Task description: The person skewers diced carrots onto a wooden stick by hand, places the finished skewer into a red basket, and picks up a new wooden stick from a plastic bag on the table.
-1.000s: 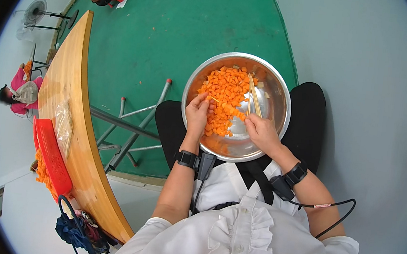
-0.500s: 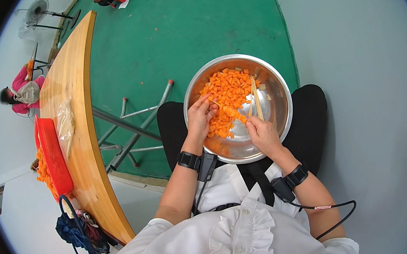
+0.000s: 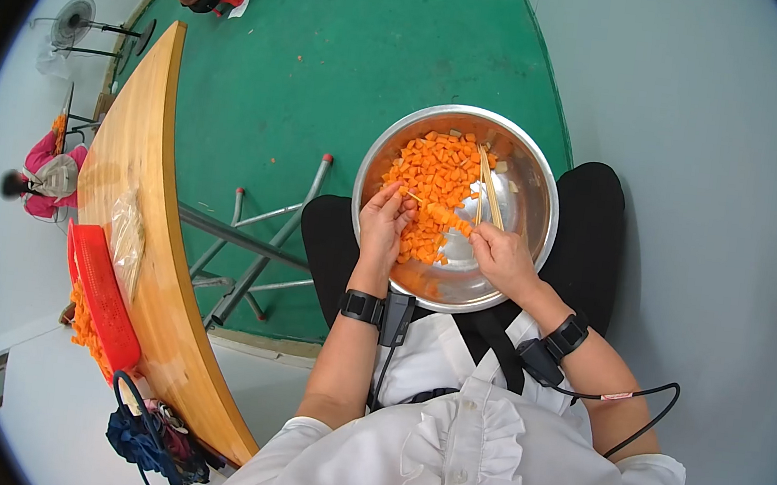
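A wooden skewer threaded with carrot pieces [image 3: 446, 216] runs between my two hands, over a steel bowl [image 3: 550, 169] on my lap. My right hand [image 3: 503, 257] is closed round the skewer's right end, against the threaded carrot. My left hand [image 3: 384, 223] pinches a small carrot piece [image 3: 402, 188] at the bare left tip of the skewer; its fingers partly cover it. Diced carrot [image 3: 436, 164] lies heaped in the left side of the bowl. Several bare skewers [image 3: 490, 189] lean inside the bowl, right of the heap.
A wooden table [image 3: 168, 314] stands to my left, bearing a clear plastic bag [image 3: 127, 239] and a red basket [image 3: 103, 298] near more carrot. Its metal legs [image 3: 259, 262] reach towards my knee. A blue bag [image 3: 140, 439] hangs nearby. Two people sit farther off, near a fan [image 3: 75, 20].
Both hands and the skewer stay nearly in place. The view has shifted very slightly.
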Motion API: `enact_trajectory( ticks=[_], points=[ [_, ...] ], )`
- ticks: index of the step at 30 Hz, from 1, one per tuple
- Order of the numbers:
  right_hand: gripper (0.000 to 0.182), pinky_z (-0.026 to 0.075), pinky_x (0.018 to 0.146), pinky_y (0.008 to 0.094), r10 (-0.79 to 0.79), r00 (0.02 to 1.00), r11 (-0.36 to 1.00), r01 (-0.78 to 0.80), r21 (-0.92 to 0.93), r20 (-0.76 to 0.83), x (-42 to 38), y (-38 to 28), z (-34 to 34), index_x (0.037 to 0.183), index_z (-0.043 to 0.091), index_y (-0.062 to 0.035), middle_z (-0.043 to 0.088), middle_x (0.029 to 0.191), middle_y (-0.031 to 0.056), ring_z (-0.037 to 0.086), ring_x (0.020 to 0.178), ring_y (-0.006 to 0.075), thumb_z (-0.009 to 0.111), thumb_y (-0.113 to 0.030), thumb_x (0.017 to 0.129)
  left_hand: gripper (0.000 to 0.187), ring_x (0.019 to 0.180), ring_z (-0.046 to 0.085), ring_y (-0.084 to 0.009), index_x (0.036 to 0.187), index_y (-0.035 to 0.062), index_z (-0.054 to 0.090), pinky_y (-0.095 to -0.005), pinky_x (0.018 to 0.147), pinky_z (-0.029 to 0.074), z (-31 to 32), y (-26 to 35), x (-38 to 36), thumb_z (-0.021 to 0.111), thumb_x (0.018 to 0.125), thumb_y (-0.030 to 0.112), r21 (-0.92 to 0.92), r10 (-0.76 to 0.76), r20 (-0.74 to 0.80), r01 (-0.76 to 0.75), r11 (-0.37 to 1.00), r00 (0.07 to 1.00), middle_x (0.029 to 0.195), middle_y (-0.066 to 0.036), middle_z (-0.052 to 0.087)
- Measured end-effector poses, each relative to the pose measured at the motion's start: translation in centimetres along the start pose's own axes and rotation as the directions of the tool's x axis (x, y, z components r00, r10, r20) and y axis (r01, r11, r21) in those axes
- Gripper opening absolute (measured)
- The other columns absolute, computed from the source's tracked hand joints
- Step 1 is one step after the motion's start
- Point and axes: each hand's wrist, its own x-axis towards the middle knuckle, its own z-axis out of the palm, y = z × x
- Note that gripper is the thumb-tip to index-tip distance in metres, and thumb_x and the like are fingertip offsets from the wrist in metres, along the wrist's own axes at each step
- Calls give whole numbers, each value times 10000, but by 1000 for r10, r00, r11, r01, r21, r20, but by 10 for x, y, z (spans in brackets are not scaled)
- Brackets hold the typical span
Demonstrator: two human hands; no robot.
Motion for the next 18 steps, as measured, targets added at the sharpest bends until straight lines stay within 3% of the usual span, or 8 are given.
enact_trajectory(
  ticks=[18],
  points=[
    [201,409,520,448,-23,1000,999,23,-48,-7,0,2,3,698,497,-5,539,604,208,540,563,379,474,-151,835,259,742,570,-130,1140,-40,481,-239,644,515,3,2,-3,469,896,45,28,-18,-25,18,999,1000,937,-109,582]
  ],
)
